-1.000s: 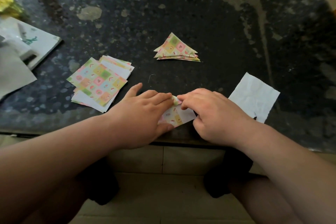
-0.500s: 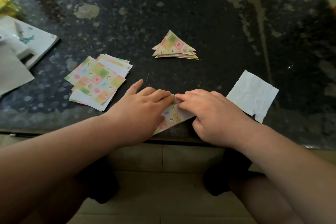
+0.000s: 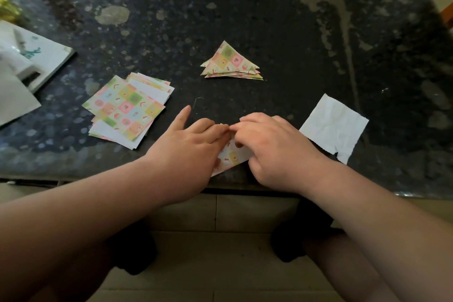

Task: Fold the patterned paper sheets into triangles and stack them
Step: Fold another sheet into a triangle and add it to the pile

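Roughly by size. Dark stone table (image 3: 269,19), no containers on it; the loose piles do that job.

Unfolded stack (image 3: 125,110) sits at 10 o'clock from the hands, nearer the left one, several sheets fanned.

White paper square (image 3: 333,127) at 3 o'clock, just beside the right wrist.

Triangle stack (image 3: 230,62) lies dead ahead at 12 o'clock, well apart, long edge running 9 to 3. I judge either hand equally near.

Sheet in hand (image 3: 230,157) is at the near table edge, visible edge slanting 8 to 2.

Left hand (image 3: 188,144) and right hand (image 3: 272,152) are together, fingertips meeting at its far corner. Right pinches it. Left covers the sheet, index lifted; pinching or pressing, I cannot tell.
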Demonstrator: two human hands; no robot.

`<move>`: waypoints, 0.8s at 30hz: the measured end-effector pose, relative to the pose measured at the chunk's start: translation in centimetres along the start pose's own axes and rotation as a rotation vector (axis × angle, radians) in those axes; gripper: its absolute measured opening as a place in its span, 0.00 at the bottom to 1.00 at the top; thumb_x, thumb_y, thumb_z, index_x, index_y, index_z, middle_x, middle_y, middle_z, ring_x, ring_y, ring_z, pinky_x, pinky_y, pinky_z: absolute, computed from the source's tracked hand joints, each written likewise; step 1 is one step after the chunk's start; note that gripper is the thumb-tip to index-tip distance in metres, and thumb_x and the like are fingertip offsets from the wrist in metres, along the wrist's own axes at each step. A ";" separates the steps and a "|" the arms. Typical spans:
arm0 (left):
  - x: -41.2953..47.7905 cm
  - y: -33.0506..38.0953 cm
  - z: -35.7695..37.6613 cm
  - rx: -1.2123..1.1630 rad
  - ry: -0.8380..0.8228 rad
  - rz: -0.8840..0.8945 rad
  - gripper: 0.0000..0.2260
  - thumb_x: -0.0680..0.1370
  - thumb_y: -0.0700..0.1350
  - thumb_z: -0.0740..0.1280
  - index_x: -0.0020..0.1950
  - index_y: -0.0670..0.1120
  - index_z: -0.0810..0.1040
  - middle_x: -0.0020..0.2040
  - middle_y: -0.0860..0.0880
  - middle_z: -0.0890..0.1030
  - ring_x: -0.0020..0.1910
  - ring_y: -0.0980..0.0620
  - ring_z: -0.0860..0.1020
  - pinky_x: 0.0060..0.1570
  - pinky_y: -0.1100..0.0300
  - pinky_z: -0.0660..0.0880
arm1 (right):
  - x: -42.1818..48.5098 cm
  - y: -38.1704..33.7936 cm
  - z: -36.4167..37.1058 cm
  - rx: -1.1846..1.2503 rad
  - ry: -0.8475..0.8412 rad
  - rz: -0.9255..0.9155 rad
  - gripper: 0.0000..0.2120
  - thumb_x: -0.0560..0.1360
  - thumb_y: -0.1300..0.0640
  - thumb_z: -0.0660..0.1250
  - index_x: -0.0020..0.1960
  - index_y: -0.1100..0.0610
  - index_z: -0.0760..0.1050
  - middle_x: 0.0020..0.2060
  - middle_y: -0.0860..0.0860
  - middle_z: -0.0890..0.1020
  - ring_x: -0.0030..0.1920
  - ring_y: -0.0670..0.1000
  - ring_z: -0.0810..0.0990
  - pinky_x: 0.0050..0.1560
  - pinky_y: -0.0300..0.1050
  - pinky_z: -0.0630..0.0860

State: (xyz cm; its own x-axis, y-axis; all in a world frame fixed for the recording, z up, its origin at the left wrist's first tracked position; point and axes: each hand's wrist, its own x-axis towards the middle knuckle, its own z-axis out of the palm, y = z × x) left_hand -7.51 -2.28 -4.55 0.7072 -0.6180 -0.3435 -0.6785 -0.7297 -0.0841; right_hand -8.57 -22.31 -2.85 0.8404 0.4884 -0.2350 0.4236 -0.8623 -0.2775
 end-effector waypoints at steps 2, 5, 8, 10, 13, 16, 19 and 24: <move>-0.1 0.2 0.0 -0.002 -0.004 -0.014 0.29 0.85 0.58 0.49 0.84 0.50 0.46 0.83 0.53 0.52 0.81 0.51 0.51 0.78 0.36 0.38 | 0.2 -0.1 -0.2 -0.029 0.000 0.007 0.16 0.78 0.58 0.61 0.64 0.51 0.77 0.67 0.47 0.78 0.74 0.52 0.67 0.70 0.53 0.67; -0.1 0.6 -0.3 0.007 -0.033 -0.029 0.29 0.85 0.59 0.45 0.84 0.50 0.45 0.83 0.53 0.50 0.82 0.50 0.49 0.77 0.34 0.37 | 0.3 -0.2 -0.2 -0.099 -0.006 0.006 0.15 0.78 0.58 0.61 0.62 0.49 0.76 0.66 0.46 0.79 0.75 0.52 0.67 0.75 0.53 0.60; -0.2 0.7 -0.7 0.005 -0.043 -0.034 0.28 0.85 0.60 0.44 0.84 0.50 0.46 0.83 0.53 0.51 0.81 0.51 0.50 0.77 0.34 0.38 | 0.0 0.0 -0.1 -0.136 0.017 0.021 0.15 0.77 0.59 0.62 0.61 0.48 0.77 0.65 0.45 0.81 0.74 0.52 0.68 0.80 0.56 0.50; -0.3 0.8 -0.8 0.000 -0.047 -0.031 0.28 0.85 0.59 0.45 0.84 0.50 0.46 0.83 0.53 0.52 0.81 0.50 0.50 0.77 0.34 0.38 | -0.3 0.3 -0.1 -0.172 0.050 0.025 0.15 0.75 0.62 0.62 0.57 0.48 0.79 0.60 0.45 0.84 0.71 0.52 0.72 0.80 0.58 0.47; -0.2 0.8 -0.9 -0.003 -0.058 -0.040 0.28 0.85 0.59 0.46 0.84 0.50 0.47 0.83 0.53 0.52 0.81 0.50 0.50 0.77 0.34 0.38 | -0.8 0.4 0.0 -0.202 0.049 0.031 0.13 0.75 0.62 0.62 0.53 0.47 0.79 0.57 0.45 0.85 0.72 0.52 0.72 0.79 0.58 0.39; -0.1 1.0 -1.0 -0.002 -0.065 -0.048 0.28 0.85 0.59 0.46 0.83 0.50 0.47 0.83 0.53 0.51 0.81 0.50 0.50 0.77 0.34 0.38 | -1.2 0.2 0.3 -0.226 0.042 0.009 0.12 0.75 0.60 0.62 0.53 0.47 0.78 0.63 0.44 0.82 0.76 0.53 0.68 0.79 0.62 0.38; -0.2 1.2 -1.0 0.004 -0.066 -0.058 0.29 0.85 0.59 0.47 0.83 0.49 0.47 0.83 0.52 0.52 0.81 0.49 0.49 0.77 0.33 0.38 | -0.9 -0.1 0.8 -0.211 0.035 -0.033 0.12 0.75 0.60 0.63 0.55 0.49 0.79 0.70 0.47 0.79 0.78 0.55 0.65 0.80 0.66 0.42; -0.1 1.3 -1.4 -0.002 -0.088 -0.067 0.30 0.85 0.61 0.45 0.83 0.49 0.45 0.84 0.52 0.50 0.82 0.49 0.48 0.77 0.35 0.37 | -0.5 -0.4 0.6 -0.228 0.031 -0.019 0.16 0.77 0.58 0.60 0.61 0.49 0.78 0.67 0.46 0.80 0.77 0.53 0.67 0.80 0.64 0.40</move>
State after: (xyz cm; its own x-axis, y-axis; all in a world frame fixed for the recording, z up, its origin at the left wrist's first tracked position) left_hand -8.17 -3.58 -3.35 0.7304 -0.5400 -0.4183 -0.6302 -0.7689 -0.1079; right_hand -9.32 -22.15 -3.16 0.8402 0.5034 -0.2017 0.5018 -0.8627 -0.0629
